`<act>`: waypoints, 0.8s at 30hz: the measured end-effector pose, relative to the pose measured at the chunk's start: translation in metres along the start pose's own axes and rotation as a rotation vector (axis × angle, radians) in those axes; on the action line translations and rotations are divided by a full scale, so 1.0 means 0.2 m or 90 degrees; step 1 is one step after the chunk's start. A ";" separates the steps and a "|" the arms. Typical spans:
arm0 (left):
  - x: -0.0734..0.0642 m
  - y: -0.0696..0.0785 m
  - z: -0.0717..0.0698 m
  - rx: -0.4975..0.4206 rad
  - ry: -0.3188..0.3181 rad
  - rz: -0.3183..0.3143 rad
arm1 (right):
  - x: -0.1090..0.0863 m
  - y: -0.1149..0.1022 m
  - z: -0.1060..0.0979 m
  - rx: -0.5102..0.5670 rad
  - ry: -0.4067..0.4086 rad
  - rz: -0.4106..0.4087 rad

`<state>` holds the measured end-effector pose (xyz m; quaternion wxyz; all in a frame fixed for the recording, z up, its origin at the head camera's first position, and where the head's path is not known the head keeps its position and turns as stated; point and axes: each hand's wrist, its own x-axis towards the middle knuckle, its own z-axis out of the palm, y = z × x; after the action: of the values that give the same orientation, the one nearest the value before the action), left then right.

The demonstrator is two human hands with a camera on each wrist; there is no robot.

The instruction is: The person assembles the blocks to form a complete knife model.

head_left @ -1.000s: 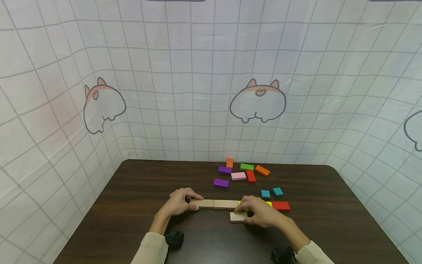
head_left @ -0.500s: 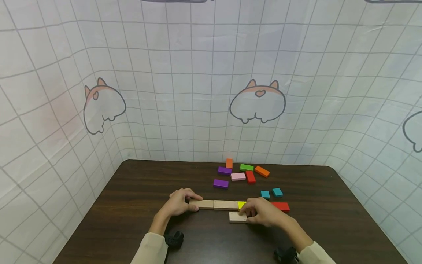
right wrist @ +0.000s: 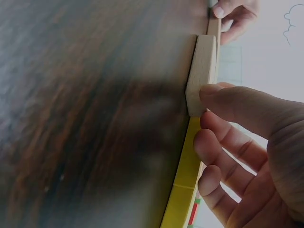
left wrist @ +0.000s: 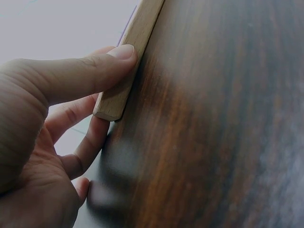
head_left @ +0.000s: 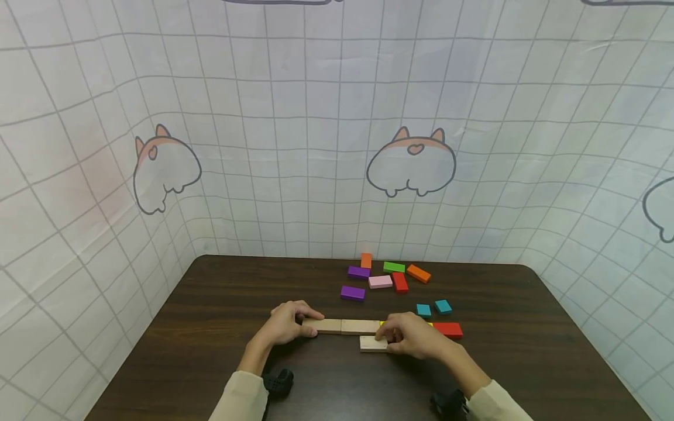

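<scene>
A straight row of blocks lies across the table, with two plain wooden blocks [head_left: 360, 327] at its left. My left hand [head_left: 286, 323] pinches the left end of the outermost wooden block [left wrist: 118, 90] between thumb and fingers. Farther right in the row come yellow blocks [right wrist: 190, 147], partly behind my right hand in the head view, then a red block [head_left: 447, 330]. On the near side of the row, my right hand [head_left: 413, 336] grips one end of another plain wooden block [head_left: 373, 344]. The right wrist view shows the thumb on this block [right wrist: 202, 71], close alongside the row.
Two short teal blocks [head_left: 423, 310] lie just behind the row's right part. Loose purple [head_left: 353, 293], pink [head_left: 380, 282], red, green [head_left: 394, 267] and orange blocks [head_left: 419, 273] are scattered toward the back edge of the dark table [head_left: 237, 286]. A white grid-patterned curtain [head_left: 295, 175] surrounds it.
Over the last half second my right hand has slid its wooden block a little left and nearer the row. My left hand stays at the row's left end.
</scene>
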<state>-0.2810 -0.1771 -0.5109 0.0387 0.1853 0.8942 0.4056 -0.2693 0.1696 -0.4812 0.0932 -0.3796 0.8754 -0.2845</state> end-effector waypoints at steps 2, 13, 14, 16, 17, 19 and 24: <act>0.00 0.00 0.00 0.001 0.000 0.000 | 0.01 0.00 0.01 -0.003 0.000 0.004; 0.00 -0.01 0.00 -0.006 -0.008 0.005 | 0.04 -0.01 0.01 -0.003 -0.005 0.021; 0.00 -0.01 0.00 -0.007 -0.009 0.005 | 0.04 -0.01 0.01 -0.004 -0.006 0.023; 0.00 -0.02 0.00 -0.009 -0.011 0.005 | 0.05 -0.01 0.01 -0.005 -0.005 0.025; 0.00 -0.02 0.00 -0.010 -0.011 0.005 | 0.05 -0.01 0.01 -0.007 -0.005 0.026; 0.00 -0.02 0.00 -0.011 -0.012 0.005 | 0.05 -0.01 0.01 -0.009 -0.005 0.028; 0.00 -0.02 0.00 -0.009 -0.011 0.003 | 0.06 -0.02 0.01 -0.015 -0.005 0.030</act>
<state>-0.2817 -0.1790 -0.5132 0.0466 0.1904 0.8904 0.4108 -0.2747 0.1591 -0.4799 0.0986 -0.3608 0.8871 -0.2704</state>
